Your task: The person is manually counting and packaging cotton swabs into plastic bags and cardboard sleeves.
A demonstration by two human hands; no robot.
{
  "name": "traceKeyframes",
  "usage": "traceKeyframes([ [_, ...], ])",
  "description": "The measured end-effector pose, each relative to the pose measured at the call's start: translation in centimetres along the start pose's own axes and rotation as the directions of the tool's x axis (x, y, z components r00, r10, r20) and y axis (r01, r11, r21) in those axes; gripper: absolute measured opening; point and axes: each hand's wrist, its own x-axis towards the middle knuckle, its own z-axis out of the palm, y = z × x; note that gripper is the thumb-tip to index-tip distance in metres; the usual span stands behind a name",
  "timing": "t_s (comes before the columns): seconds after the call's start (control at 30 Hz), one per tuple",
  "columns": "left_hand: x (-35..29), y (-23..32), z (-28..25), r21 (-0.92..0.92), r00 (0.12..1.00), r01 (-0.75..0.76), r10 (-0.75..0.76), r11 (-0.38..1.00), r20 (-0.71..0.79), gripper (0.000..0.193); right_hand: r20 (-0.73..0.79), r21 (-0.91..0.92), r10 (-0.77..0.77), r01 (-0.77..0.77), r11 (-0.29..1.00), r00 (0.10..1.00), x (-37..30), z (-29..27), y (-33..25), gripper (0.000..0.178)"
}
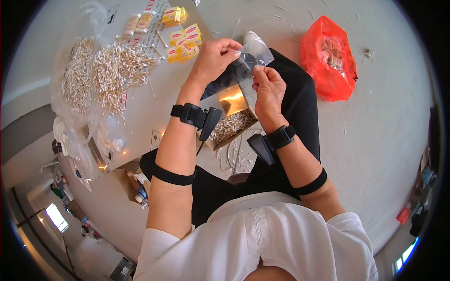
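My left hand (216, 58) pinches the edge of a small clear plastic bag (263, 52) between thumb and fingertips. On the bag's other side, my right hand (268, 86) grips its edge the same way. Held flat between both hands over my dark trousers, the bag looks empty. Below them, an open cardboard box (233, 98) with a shiny inner flap holds many loose cotton swabs (230, 125). Left of my left hand, a big heap of cotton swabs (119, 70) lies on the table. Small yellow printed cards (185, 42) are spread just beyond that hand.
Filled packs of swabs (139, 22) lie at the table's far side, by a bundle of yellow cards (172, 16). A large clear bag of swabs (78, 75) lies at left. On the floor at right stands an open red plastic bag (326, 86) with small packs inside. Stray swabs litter the floor.
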Motion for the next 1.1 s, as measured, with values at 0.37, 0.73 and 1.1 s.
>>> traceKeyframes([
  [0.37, -0.5, -0.3, -2.2, 0.227, 0.991, 0.079, -0.101, 0.971, 0.09, 0.014, 0.111, -0.152, 0.027, -0.01, 0.988, 0.993, -1.7, -0.1, 2.3, 0.014],
  [0.73, -2.1, -1.0, -3.0, 0.581, 0.995, -0.101, 0.081, 0.808, 0.061, 0.01, 0.226, -0.607, -0.445, 0.482, 0.632, 0.867, -1.9, 1.7, 3.5, 0.023],
  [1.1, -1.7, 0.2, -2.3, 0.73, 0.999, 0.042, -0.03, 0.682, -0.03, 0.003, 0.191, -0.351, 0.127, -0.053, 0.935, 0.973, 0.5, 1.1, 2.2, 0.015],
])
